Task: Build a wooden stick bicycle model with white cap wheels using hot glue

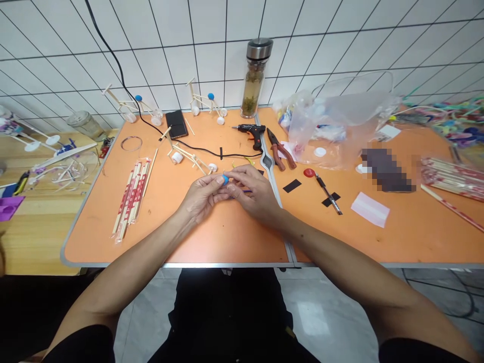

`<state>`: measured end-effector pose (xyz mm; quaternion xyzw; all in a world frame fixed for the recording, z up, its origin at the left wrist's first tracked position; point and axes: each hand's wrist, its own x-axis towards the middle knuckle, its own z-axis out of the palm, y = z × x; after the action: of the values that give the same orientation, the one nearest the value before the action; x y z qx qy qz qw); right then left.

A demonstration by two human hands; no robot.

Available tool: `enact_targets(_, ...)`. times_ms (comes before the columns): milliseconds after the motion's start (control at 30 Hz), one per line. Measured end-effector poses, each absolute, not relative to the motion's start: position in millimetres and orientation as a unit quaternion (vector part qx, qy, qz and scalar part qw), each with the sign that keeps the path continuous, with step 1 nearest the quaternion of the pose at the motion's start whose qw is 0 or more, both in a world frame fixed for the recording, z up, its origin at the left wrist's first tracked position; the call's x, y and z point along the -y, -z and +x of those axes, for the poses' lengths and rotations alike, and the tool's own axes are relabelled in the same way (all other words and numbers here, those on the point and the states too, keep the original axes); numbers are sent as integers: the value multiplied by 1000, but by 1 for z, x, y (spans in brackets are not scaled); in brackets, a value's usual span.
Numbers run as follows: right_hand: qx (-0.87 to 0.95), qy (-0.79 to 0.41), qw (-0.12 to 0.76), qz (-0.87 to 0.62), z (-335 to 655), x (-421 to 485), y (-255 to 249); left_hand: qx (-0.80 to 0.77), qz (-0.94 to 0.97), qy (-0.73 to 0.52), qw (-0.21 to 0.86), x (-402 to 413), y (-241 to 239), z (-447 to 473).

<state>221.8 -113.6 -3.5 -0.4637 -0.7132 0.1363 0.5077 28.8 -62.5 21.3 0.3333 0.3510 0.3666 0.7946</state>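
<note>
My left hand and my right hand meet over the middle of the orange table. Both pinch a small blue bottle cap between their fingertips. A thin stick shows under my right hand's fingers; I cannot tell what it joins. Just beyond the hands lies a chopstick model with white cap wheels.
Wrapped chopsticks lie at left. A black glue gun and red pliers sit behind the hands. A red cap, a pen tool, black tape pieces, a plastic bag, a jar and a phone are around.
</note>
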Motion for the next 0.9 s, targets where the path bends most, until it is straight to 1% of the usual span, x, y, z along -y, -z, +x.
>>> enact_targets(433, 714, -136, 513, -455, 223, 113, 4, -337, 334, -371, 798, 63, -22, 28)
enact_targets(667, 709, -127, 533, -445, 225, 110, 1, -336, 337, -368, 799, 65, -21, 29)
enact_targets(733, 697, -123, 526, -472, 236, 104, -3, -342, 339, -362, 798, 66, -19, 29)
enact_targets(900, 625, -116, 484, -602, 296, 66, -17, -339, 351, -350, 799, 68, -15, 31)
